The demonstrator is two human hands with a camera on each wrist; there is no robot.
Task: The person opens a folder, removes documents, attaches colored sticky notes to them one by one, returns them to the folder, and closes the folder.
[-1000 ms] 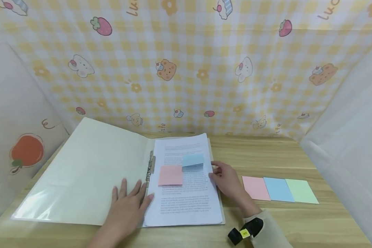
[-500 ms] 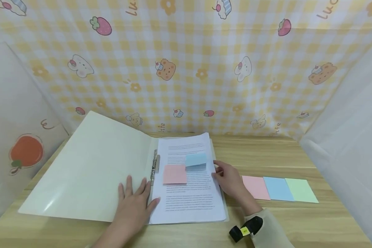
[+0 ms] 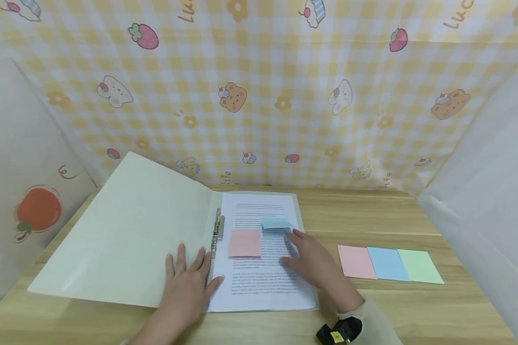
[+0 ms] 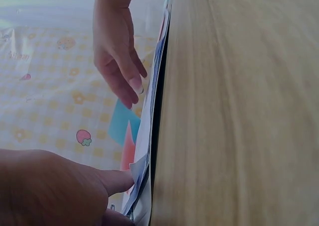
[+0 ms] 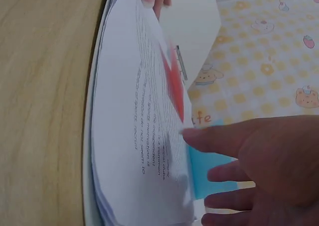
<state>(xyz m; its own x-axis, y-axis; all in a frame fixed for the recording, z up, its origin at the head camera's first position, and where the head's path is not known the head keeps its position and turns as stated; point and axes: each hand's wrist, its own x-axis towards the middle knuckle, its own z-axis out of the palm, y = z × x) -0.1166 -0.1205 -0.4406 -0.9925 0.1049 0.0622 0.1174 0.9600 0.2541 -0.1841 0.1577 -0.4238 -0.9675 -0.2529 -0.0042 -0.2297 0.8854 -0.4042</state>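
An opened white folder lies on the table with a stack of printed pages on its right side. My left hand rests with spread fingers across the fold, its thumb on the pages' left edge. On the top page are a pink sticky note and, up and right of it, a blue sticky note whose lower edge stands up. Over the page's right side my right hand hovers with parted fingers, fingertips near the blue note; in the right wrist view nothing is between its thumb and fingers.
To the right of the folder, a loose pink square, a blue square and a green square lie in a row. A metal clip runs along the folder's spine. A patterned cloth hangs behind the table.
First the folder and pages shifted slightly right with both hands on them. Then my right hand let go of the page edge and moved left over the page, whose raised corner has flattened.
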